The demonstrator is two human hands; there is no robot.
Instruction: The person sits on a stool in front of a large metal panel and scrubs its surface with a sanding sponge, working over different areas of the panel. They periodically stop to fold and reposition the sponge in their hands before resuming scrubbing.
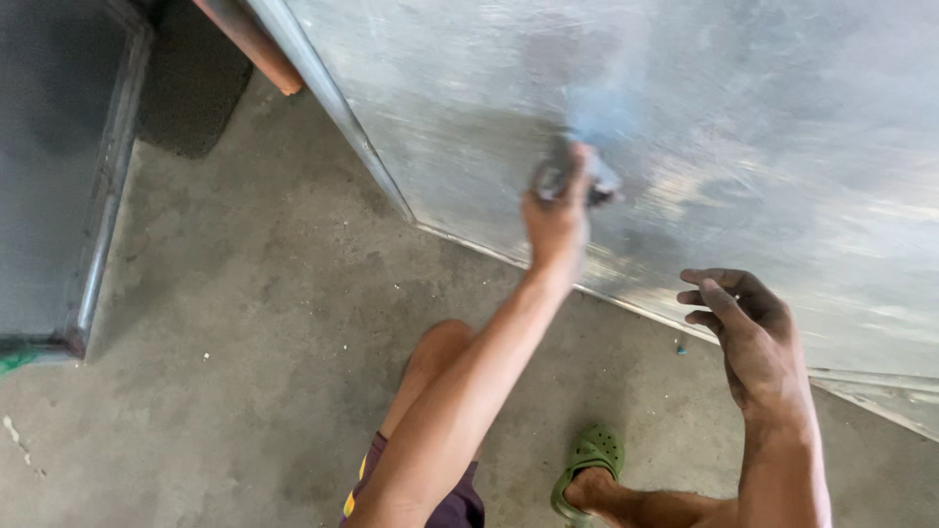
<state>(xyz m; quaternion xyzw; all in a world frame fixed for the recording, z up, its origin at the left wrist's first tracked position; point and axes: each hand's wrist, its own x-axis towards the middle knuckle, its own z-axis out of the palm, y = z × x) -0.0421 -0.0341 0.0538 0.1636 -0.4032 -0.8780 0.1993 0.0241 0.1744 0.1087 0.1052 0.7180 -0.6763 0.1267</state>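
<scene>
left hand [558, 210]: your left hand is clenched around a small grey pad or rag [577, 181], pressing it flat against the metal sheet [704, 117]; motion blur hides what the pad is made of.
right hand [748, 332]: at 4 o'clock from the left hand, it holds nothing, fingers loosely curled and a little apart, just in front of the sheet's lower edge; whether it touches the metal cannot be told.
sheet: 1 large, dull silver panel leaning up from the concrete floor [254, 323], filling the view from 12 to 3 o'clock. its face is streaked and hazy.
handling: judged from its look, the panel is stiff, smooth and likely slippery, with thin edges that could cut; take hold of it by the folded border at its left side [337, 108], not by the bare face. the pad looks soft and light, so a full-palm grip suits it.
around you: a grey metal-framed panel [93, 196] at 9 o'clock, a brown bar [254, 44] at 11 o'clock, your green clog [592, 460] at 6 o'clock.
</scene>
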